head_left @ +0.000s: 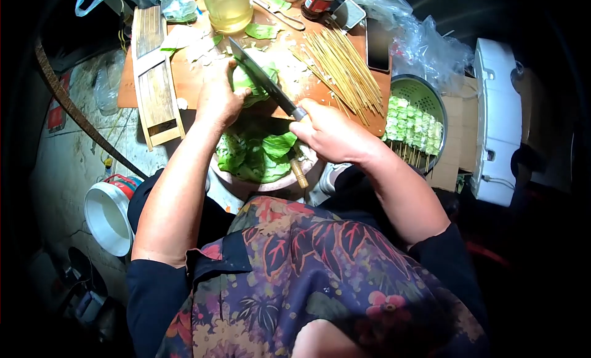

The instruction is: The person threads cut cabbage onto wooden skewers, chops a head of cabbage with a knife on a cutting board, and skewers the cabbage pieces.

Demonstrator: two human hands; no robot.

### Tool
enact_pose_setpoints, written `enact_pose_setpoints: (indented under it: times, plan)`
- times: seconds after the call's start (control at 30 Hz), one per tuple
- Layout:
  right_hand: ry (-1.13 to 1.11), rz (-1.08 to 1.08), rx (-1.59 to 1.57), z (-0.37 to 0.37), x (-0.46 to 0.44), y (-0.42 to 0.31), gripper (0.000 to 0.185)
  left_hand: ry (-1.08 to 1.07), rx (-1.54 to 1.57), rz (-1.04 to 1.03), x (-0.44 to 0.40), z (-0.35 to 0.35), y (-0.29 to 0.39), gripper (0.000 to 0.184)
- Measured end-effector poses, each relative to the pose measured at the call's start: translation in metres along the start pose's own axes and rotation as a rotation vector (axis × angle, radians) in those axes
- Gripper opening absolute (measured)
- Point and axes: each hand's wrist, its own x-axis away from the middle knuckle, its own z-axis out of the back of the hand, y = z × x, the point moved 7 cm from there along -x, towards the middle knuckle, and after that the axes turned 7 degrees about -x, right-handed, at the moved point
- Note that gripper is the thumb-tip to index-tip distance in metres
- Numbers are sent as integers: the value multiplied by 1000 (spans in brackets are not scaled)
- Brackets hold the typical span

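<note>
My left hand (217,94) grips the left side of a pale green cabbage (268,64) at the front of the wooden board. Its fingers are partly hidden behind the cabbage. In my right hand (323,131) is a kitchen knife (261,78), held by the handle. The dark blade slants up and left across the cabbage, its tip above my left hand; whether the edge touches the cabbage, I cannot tell. Below both hands, a basin (231,184) holds loose green leaves (255,158) and a tool with a wooden handle (298,173).
On the board (191,81) lie bamboo skewers (345,68), a wooden slicer (154,81), a peeler (277,14), a red-lidded jar (317,4) and a phone (378,47). Skewered cabbage pieces (414,127) fill a colander (434,99) at right. A white bucket (101,219) stands lower left.
</note>
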Motion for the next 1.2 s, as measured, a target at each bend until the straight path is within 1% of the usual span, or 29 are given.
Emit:
enact_pose_setpoints:
  times: [0.03, 0.07, 0.13, 0.17, 0.2, 0.27, 0.33, 0.4, 0.57, 0.67, 0.73, 0.8, 0.87, 0.9, 0.97, 1.0, 1.07, 1.13, 1.2]
  plan:
    - [14, 16, -77, 0, -2, 2, 30, -14, 7, 19, -1, 0, -2, 61]
    - [20, 8, -83, -4, -6, 7, 30, -23, 8, 12, 1, 0, 0, 61]
    - [62, 76, 20, -8, -25, 10, 30, -32, -25, 53, 1, 1, 1, 60]
    - [48, 76, 4, -14, -40, 21, 30, -23, -27, 31, 0, -2, -2, 60]
    - [1, 16, 19, -17, -49, 20, 32, -9, -36, 8, 1, -4, -4, 61]
    - [64, 7, -7, -24, -69, 26, 34, 9, -35, -6, 2, -3, -2, 61]
    - [76, -47, 82, -34, -83, 27, 42, -19, -35, -11, 3, -2, -2, 60]
    - [116, -119, 120, -44, -92, 33, 45, -38, -41, -12, 3, -2, 1, 59]
    - [142, -111, 107, -47, -92, 45, 47, -12, -50, -24, 8, -1, 5, 58]
    - [142, -87, 82, -47, -94, 47, 47, -11, -8, 11, 3, 1, -3, 59]
    - [145, -90, 95, -32, -80, 41, 48, -18, 92, 90, -4, -9, -24, 59]
    - [57, -103, 174, -21, -61, 39, 49, -31, 150, 107, -5, -15, -31, 60]
    - [56, -92, 188, -18, -53, 51, 49, -71, 351, 267, -1, -21, -39, 68]
    - [81, -73, 180, -17, -48, 53, 47, -73, 348, 265, 2, -22, -32, 68]
    - [158, -35, 164, -16, -44, 61, 44, 96, 71, 103, 7, -8, -6, 78]
    - [158, -34, 156, -18, -45, 61, 44, 93, 64, 101, 7, -9, -3, 78]
    - [177, -28, 79, -21, -46, 62, 44, 129, 23, 124, 8, -9, -3, 85]
    - [174, -46, 62, -20, -45, 59, 45, 128, 6, 102, 5, -8, -3, 82]
    - [168, -79, 49, -17, -43, 57, 49, 91, 112, 195, 3, -13, -14, 71]
